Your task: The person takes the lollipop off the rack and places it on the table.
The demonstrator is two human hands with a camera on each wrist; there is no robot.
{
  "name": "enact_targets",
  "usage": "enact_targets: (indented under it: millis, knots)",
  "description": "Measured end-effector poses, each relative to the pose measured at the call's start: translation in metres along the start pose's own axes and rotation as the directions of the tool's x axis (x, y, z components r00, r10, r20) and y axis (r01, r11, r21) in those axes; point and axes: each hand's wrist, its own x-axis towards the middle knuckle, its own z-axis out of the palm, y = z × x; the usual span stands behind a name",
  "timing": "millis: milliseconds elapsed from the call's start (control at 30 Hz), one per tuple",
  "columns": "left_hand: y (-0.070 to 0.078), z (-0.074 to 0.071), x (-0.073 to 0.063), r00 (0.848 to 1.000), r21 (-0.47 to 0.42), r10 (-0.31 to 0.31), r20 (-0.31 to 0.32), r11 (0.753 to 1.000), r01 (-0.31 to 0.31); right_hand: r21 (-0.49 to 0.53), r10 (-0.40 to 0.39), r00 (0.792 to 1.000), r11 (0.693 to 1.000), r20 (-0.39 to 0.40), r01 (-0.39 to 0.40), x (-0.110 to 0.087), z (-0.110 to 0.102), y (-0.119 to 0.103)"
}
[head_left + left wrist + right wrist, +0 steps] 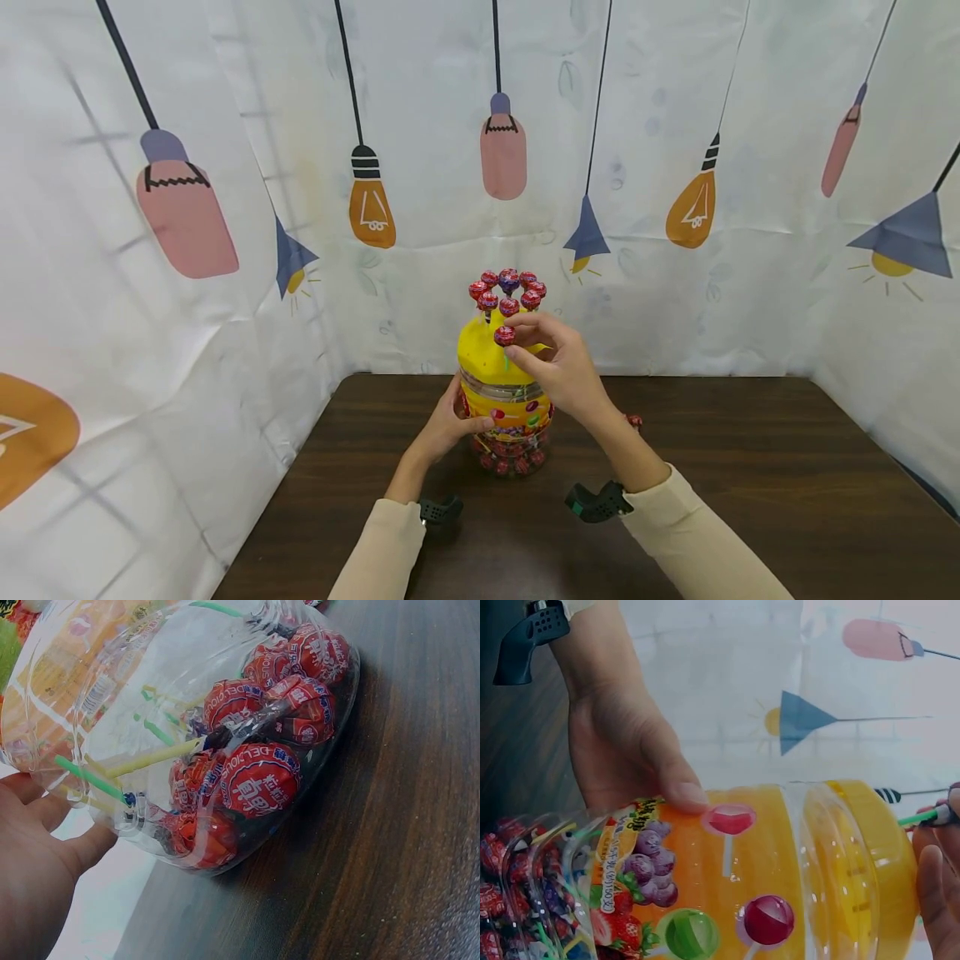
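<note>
A clear plastic candy jar [517,408] with an orange fruit-print label and a yellow lid [480,354] stands upright on the table. Several red-wrapped lollipops [488,301] stick up in a ring from the lid, one of them with a darker purple wrapper. My left hand [442,427] grips the jar's left side, thumb across the front of the label. Between thumb and fingers, my right hand [567,371] pinches a red lollipop [504,336] at the lid's front; its green stick [911,820] points at the lid. More wrapped lollipops [262,780] lie inside the jar's bottom.
On the dark wooden table [750,467], a red-wrapped piece [634,421] lies partly hidden behind my right forearm. A white cloth [435,317] printed with lamps hangs behind and along the sides. Each wrist wears a dark strapped device [596,502].
</note>
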Motion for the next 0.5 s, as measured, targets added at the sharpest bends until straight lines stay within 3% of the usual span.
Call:
enact_targets:
  millis: [500]
  knots:
    - [-0.0007,-0.0004,0.0000,1.000,0.006,0.000,-0.002,1.000,0.000,0.041,-0.059,0.987,0.997,-0.150,0.066,0.0021,0.0040,-0.0024]
